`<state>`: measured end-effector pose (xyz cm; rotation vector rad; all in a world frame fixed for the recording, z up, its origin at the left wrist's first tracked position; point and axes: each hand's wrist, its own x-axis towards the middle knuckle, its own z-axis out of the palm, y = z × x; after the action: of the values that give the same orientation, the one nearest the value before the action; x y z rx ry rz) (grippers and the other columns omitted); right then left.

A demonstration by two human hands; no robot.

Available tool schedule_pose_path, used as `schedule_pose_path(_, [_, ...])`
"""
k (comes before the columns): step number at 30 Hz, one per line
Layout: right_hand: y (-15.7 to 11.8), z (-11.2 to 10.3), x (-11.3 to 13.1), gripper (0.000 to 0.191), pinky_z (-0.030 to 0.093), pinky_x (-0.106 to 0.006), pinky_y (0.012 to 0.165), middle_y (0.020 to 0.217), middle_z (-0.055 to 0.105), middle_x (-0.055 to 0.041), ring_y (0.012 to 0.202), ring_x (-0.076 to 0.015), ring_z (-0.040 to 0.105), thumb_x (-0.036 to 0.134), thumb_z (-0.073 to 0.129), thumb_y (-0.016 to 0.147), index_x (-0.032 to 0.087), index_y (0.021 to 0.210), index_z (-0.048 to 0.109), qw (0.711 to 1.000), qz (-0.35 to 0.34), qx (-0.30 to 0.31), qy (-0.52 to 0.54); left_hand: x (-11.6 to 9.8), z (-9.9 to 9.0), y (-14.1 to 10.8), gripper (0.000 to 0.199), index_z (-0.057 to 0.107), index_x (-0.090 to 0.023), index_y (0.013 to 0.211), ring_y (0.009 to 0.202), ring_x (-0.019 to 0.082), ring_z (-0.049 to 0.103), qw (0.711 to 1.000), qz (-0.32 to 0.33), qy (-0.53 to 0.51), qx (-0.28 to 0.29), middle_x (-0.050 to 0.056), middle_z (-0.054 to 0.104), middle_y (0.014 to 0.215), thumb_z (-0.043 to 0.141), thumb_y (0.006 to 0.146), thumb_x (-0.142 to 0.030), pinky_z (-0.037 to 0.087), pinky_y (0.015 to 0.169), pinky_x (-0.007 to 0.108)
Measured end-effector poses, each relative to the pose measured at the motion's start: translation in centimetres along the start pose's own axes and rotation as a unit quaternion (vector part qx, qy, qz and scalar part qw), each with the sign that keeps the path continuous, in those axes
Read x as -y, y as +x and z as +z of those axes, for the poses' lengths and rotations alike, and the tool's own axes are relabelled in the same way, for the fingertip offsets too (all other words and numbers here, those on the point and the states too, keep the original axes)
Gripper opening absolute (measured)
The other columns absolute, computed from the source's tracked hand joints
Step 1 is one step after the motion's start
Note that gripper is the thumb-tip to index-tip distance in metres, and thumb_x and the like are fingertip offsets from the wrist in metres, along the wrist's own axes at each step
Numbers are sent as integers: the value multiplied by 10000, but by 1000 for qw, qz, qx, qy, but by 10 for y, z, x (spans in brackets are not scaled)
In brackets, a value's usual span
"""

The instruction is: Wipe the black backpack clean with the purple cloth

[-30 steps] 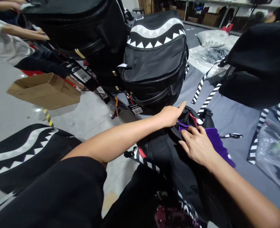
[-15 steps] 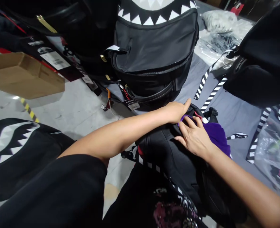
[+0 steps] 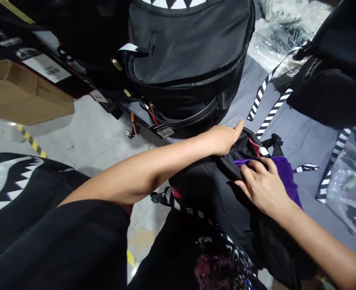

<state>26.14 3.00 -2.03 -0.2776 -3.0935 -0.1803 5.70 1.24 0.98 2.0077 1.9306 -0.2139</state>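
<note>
A black backpack (image 3: 208,193) with a red-trimmed opening leans in front of me, against my lap. My left hand (image 3: 224,139) is at the upper edge of its opening, thumb stuck out and the other fingers curled down out of sight at the rim. Bent fingers of my right hand (image 3: 261,183) grip the near rim, where a thin purple strip shows. A purple cloth (image 3: 288,181) hangs from the bag just beyond that hand. Most of the bag's inside is dark.
Another black backpack (image 3: 187,52) with a toothed pattern stands ahead. Hang tags (image 3: 46,66) and a cardboard box (image 3: 27,92) are at left. A toothed black bag (image 3: 11,181) lies lower left. Striped straps (image 3: 274,112) and plastic bags (image 3: 350,189) lie on the grey cloth (image 3: 244,96).
My right hand has shifted right and slightly down, away from my left hand. The gap between them now shows more of the opening and its red trim. My left hand stays nearly in place.
</note>
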Motion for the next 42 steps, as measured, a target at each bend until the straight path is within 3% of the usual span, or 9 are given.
schedule_pose_path(4, [-10,1,-4,334,291,-470,981,1002,650,-140,1086,-293,484,343,458,965,61,1106,568,1000,-18,6,17,-1,2,3,856,2,-19,1494,949,262,646,1000,-1,8,-3,186,650,1113,515,820,-145,463,712,307])
schedule_pose_path(14, [37,0,-2,435,327,-403,812,1073,632,-158,1038,-300,476,434,457,960,51,1139,557,998,-52,35,32,1,2,4,868,-20,-25,1496,985,261,640,1000,-4,8,14,173,654,1096,509,835,-214,474,766,312])
schedule_pose_path(17, [32,1,-4,436,327,-410,841,1060,634,-161,1036,-299,476,417,474,954,41,1161,552,998,-39,34,26,0,1,4,860,-18,-38,1499,980,259,643,1000,-7,9,11,164,655,1091,504,835,-200,472,759,308])
schedule_pose_path(21, [32,3,-5,545,281,-456,966,1164,596,-198,1124,-332,428,471,488,936,-6,1196,529,997,-78,5,27,-1,1,4,863,-11,-53,1501,988,245,640,1000,-19,13,19,152,651,1105,512,837,-226,469,774,293])
schedule_pose_path(26, [31,5,-3,516,316,-449,919,1052,634,-189,1042,-318,464,415,500,937,-20,1212,526,999,-42,12,7,-2,1,4,854,-1,-58,1501,1003,244,637,1000,-21,19,14,151,650,1102,517,838,-203,468,782,293])
schedule_pose_path(29, [31,5,-2,561,292,-464,973,1124,613,-196,1126,-337,429,448,496,933,-23,1238,506,998,-54,-4,20,-2,1,4,849,23,-58,1500,985,256,644,1000,-23,16,10,158,651,1094,527,836,-215,472,765,303])
schedule_pose_path(34, [21,4,-4,446,294,-462,991,1015,641,-168,1040,-305,483,399,476,947,16,1158,567,999,-40,10,24,-2,2,4,874,7,-73,1501,1023,237,630,1000,-25,17,8,151,639,1139,548,831,-219,465,790,279])
schedule_pose_path(39, [27,5,-3,538,281,-482,1013,1174,607,-188,1174,-341,418,458,461,949,3,1231,520,998,-50,2,34,-2,3,4,823,45,-63,1497,989,249,645,1000,-27,15,2,152,653,1105,522,844,-216,471,771,293])
schedule_pose_path(42, [32,5,-3,505,277,-494,1020,1081,635,-179,1105,-331,461,460,453,951,17,1169,561,999,-37,22,34,0,4,5,830,42,-55,1498,1002,254,642,1000,-16,11,2,158,655,1097,525,843,-220,473,780,299])
